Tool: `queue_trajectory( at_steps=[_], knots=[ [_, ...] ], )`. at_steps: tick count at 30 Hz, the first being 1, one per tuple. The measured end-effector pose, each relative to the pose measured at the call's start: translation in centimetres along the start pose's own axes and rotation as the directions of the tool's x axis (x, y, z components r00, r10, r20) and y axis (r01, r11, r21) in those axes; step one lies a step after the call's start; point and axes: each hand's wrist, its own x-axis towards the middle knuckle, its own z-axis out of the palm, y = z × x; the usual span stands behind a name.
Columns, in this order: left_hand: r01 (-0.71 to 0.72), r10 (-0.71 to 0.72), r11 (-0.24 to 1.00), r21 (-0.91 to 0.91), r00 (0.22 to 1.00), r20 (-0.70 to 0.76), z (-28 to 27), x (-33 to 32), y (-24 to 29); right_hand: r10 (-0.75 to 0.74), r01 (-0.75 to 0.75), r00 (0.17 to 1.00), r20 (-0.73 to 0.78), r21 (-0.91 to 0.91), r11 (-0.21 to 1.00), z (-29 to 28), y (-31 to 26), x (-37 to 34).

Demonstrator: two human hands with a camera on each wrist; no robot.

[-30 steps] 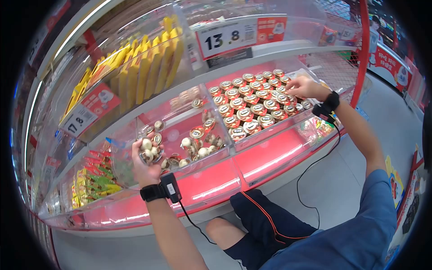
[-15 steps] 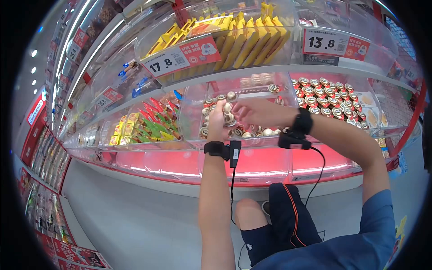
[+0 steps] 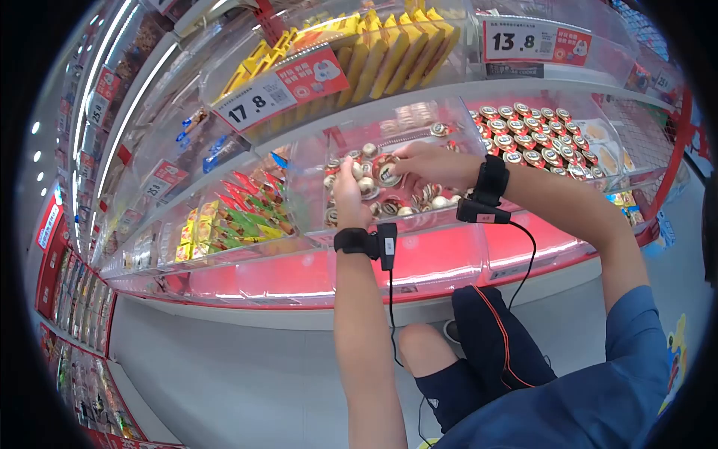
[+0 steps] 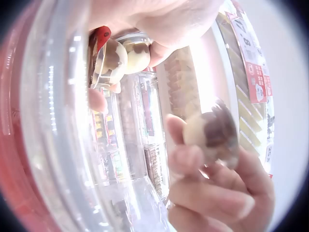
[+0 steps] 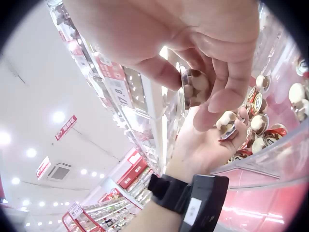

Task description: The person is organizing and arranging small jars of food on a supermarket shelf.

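Note:
My left hand (image 3: 348,196) holds small domed snack cups (image 4: 112,63), clear plastic with brown and cream filling, over a clear bin (image 3: 314,233) of loose cups. Two of them show under its palm in the left wrist view. Just to its right, my right hand (image 3: 440,166) pinches another snack cup (image 5: 195,88) between thumb and fingers. That cup's round printed lid (image 3: 387,173) faces the head camera. In the right wrist view the left palm (image 5: 205,145) is turned up beneath the right fingers, with a cup (image 5: 227,124) in it.
Right of the bin, snack cups stand lids up in rows (image 3: 531,138). Green and red packets (image 3: 254,209) fill the compartment to the left. Above are yellow packs (image 3: 396,56) and price signs (image 3: 280,90). The bin's clear front wall (image 3: 449,218) rises before my wrists.
My right hand has come left from the rows of cups to beside my left hand and now pinches a snack cup there. The head view has swung left.

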Motion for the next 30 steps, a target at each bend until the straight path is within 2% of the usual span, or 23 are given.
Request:
queue_trajectory(
  at_steps=[1,4,5,6,8,10,13,14,17,18,22,25,26,29,30],
  knots=[
    [0.020,-0.020,1.000,0.011,1.000,0.000,0.2,-0.5,0.3,-0.007,0.006,1.000,0.012,0.019,1.000,-0.2,-0.4,-1.3],
    [0.045,-0.050,0.994,0.104,0.998,0.044,0.2,-0.4,0.3,-0.026,0.035,0.995,-0.093,0.088,0.995,-1.2,-1.3,-6.5],
    [0.048,-0.052,0.993,0.106,0.998,0.043,0.4,-0.3,0.2,-0.017,0.023,0.989,-0.148,0.037,0.999,-1.8,-1.8,-8.6],
    [0.049,-0.053,0.993,0.104,0.998,0.043,0.6,-0.5,0.2,-0.064,0.078,0.988,-0.142,0.095,0.992,-3.2,-0.9,-10.3],
    [0.074,-0.078,0.994,0.079,0.996,0.045,1.0,-0.6,-0.3,-0.081,0.145,0.931,-0.356,0.155,0.977,-6.2,-1.2,-17.1],
    [0.065,-0.070,0.993,0.096,0.997,0.044,0.6,-0.4,0.2,-0.075,0.148,0.890,-0.450,0.128,0.981,-9.8,-0.2,-20.4],
    [0.091,-0.097,0.991,0.102,0.994,0.053,0.6,-0.2,0.3,-0.042,0.015,0.800,-0.598,-0.049,0.999,-14.7,1.1,-23.1],
    [0.103,-0.109,0.990,0.099,0.993,0.051,0.5,0.0,0.2,0.004,-0.066,0.795,-0.606,-0.080,0.995,-16.9,1.4,-23.5],
    [0.126,-0.131,0.986,0.109,0.991,0.037,0.4,0.0,0.3,-0.004,-0.205,0.749,-0.663,-0.236,0.950,-20.5,2.4,-23.5],
    [0.128,-0.133,0.985,0.119,0.991,0.034,0.5,-0.1,0.4,-0.056,-0.158,0.756,-0.652,-0.265,0.951,-20.6,2.4,-23.2],
    [0.121,-0.127,0.982,0.144,0.991,0.034,0.6,-0.5,0.5,-0.014,-0.177,0.818,-0.575,-0.274,0.945,-23.7,3.1,-21.4],
    [0.130,-0.136,0.983,0.129,0.990,0.040,0.6,-0.4,0.6,0.049,-0.289,0.823,-0.566,-0.343,0.894,-25.1,3.5,-20.0],
    [0.132,-0.136,0.984,0.120,0.990,0.027,0.6,-0.4,0.6,0.065,-0.297,0.794,-0.604,-0.293,0.909,-25.2,3.9,-19.6],
    [0.140,-0.144,0.983,0.119,0.989,0.018,0.6,-0.2,0.5,0.156,-0.313,0.809,-0.567,-0.191,0.930,-26.6,4.6,-19.0],
    [0.144,-0.148,0.982,0.124,0.989,0.023,0.6,-0.2,0.5,0.166,-0.366,0.828,-0.536,-0.290,0.884,-27.0,4.8,-18.9]
  ],
)
